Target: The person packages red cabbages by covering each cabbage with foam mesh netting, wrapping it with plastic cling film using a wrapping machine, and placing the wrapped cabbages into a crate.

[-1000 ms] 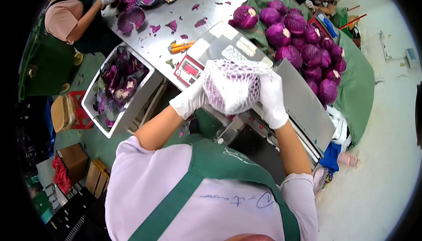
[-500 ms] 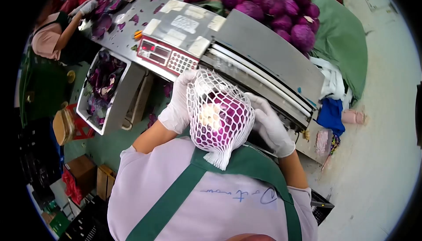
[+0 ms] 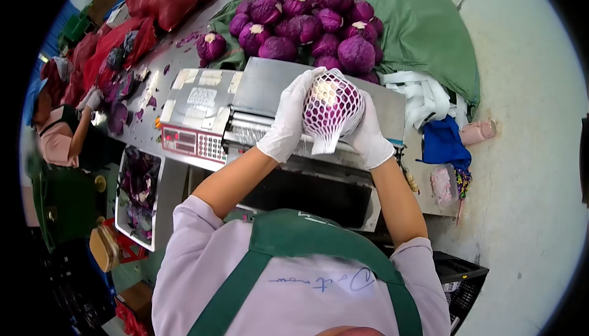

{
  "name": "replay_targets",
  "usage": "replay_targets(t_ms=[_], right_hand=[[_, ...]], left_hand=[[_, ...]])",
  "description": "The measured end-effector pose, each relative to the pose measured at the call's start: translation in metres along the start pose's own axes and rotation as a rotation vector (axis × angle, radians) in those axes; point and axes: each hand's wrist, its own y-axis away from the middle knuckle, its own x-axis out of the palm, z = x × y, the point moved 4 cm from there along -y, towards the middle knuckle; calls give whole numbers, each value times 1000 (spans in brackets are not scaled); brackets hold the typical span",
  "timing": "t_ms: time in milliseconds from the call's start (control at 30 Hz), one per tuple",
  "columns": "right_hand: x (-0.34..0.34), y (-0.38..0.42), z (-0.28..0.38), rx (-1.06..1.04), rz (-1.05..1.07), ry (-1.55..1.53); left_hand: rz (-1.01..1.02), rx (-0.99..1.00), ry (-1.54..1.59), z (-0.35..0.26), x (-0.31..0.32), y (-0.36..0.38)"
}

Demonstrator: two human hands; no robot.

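Between my two gloved hands is a red cabbage (image 3: 327, 104) in a white foam net sleeve, its pale cut stem end showing through the mesh. My left hand (image 3: 291, 115) is closed around its left side, fingers over the top edge. On the other side, my right hand (image 3: 370, 133) holds it, with the fingers partly hidden behind the net. The gathered end of the net hangs toward me. Under the cabbage lies a wrapping machine (image 3: 261, 86) with a metal top and a dark front plate (image 3: 307, 196).
Several red cabbages (image 3: 305, 28) are piled on green cloth at the back. A scale with a keypad (image 3: 193, 144) stands left of the machine. A white bin (image 3: 156, 204) holds trimmed leaves. Another person (image 3: 61, 133) works at far left. Blue cloth (image 3: 446, 141) hangs at right.
Both hands have moved forward, away from my chest, carrying the netted cabbage over the wrapping machine. The view has shifted, so more of the cabbage pile and the machine's front shows.
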Motion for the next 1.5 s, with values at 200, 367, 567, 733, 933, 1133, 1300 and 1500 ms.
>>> replay_targets(t_ms=[200, 367, 567, 733, 933, 1133, 1300, 1500], right_hand=[[-63, -68, 13, -346, -353, 207], [-81, -59, 31, -517, -348, 524], [-61, -49, 1, -256, -246, 152], [-61, -45, 36, -514, -341, 777], [114, 91, 97, -609, 111, 1363], [216, 180, 17, -676, 950, 1807], [232, 196, -46, -629, 1235, 1765], [236, 211, -84, -662, 1361, 1639]], left_hand=[[-74, -109, 11, 45, -11, -57], [130, -100, -77, 48, -17, -73], [183, -263, -75, 86, -48, -85], [-12, -165, -409, 57, -52, -72], [17, -4, -698, -7, -100, -33], [-36, -132, -770, -47, -103, 5], [67, 26, -612, -56, -105, 29], [94, 67, -613, -70, -98, 53]])
